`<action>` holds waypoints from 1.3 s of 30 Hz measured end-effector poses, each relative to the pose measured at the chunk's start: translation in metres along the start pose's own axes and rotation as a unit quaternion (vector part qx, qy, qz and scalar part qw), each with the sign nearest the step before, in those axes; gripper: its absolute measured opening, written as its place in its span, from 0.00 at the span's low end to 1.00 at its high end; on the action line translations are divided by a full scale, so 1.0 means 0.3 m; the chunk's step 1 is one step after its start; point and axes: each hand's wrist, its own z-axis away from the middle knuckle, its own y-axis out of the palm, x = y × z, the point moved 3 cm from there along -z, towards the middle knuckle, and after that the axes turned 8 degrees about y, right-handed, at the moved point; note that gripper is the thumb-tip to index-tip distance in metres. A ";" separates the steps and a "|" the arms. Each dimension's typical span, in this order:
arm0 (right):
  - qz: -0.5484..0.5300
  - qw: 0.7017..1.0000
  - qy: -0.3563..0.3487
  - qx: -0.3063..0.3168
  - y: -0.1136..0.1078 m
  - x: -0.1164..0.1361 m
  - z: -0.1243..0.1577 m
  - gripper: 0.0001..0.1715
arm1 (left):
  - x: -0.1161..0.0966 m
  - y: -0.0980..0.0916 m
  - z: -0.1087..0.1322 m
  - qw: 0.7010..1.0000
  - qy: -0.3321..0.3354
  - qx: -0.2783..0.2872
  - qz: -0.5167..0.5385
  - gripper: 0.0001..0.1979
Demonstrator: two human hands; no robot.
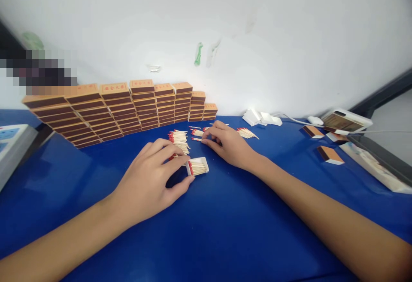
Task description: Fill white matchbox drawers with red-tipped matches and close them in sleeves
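Observation:
My left hand (151, 177) rests on the blue table (225, 230), thumb and fingers closed on the end of a small white matchbox tray (198, 167) that holds red-tipped matches. My right hand (227, 144) lies just beyond it, fingertips pinched on a few loose matches (197, 133). A pile of loose matches (179, 140) lies between the two hands. A second small heap of matches (247, 133) sits to the right of my right hand.
Stacks of closed brown matchboxes (112, 108) line the white wall at the back left. Empty white trays (260, 118) lie at the back. Brown sleeves (328, 155) and a phone with cable (346, 121) are at the right. A device (13, 144) sits far left.

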 end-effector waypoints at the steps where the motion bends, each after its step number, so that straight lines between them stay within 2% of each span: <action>1: 0.001 1.000 0.003 0.003 -0.002 -0.001 0.000 0.03 | 0.000 0.000 -0.001 1.000 0.000 0.001 0.001 0.08; 7: -0.007 0.999 0.042 0.023 -0.020 -0.009 0.010 0.04 | 0.005 0.003 -0.001 1.000 -0.001 0.000 0.000 0.09; 14: 0.018 0.998 0.046 0.041 -0.051 -0.011 0.034 0.07 | -0.001 0.000 0.003 1.000 0.001 0.004 0.001 0.09; 24: 0.018 0.999 0.032 0.035 -0.015 -0.004 0.015 0.08 | 0.000 0.002 0.000 1.000 0.002 0.002 -0.002 0.09; 30: 0.016 1.000 0.014 0.022 -0.018 0.008 0.016 0.03 | 0.000 0.001 0.000 1.000 0.002 -0.002 -0.002 0.09; 39: 0.027 0.998 0.033 0.038 -0.026 0.013 0.017 0.06 | 0.000 -0.002 -0.002 1.000 0.002 -0.005 -0.003 0.08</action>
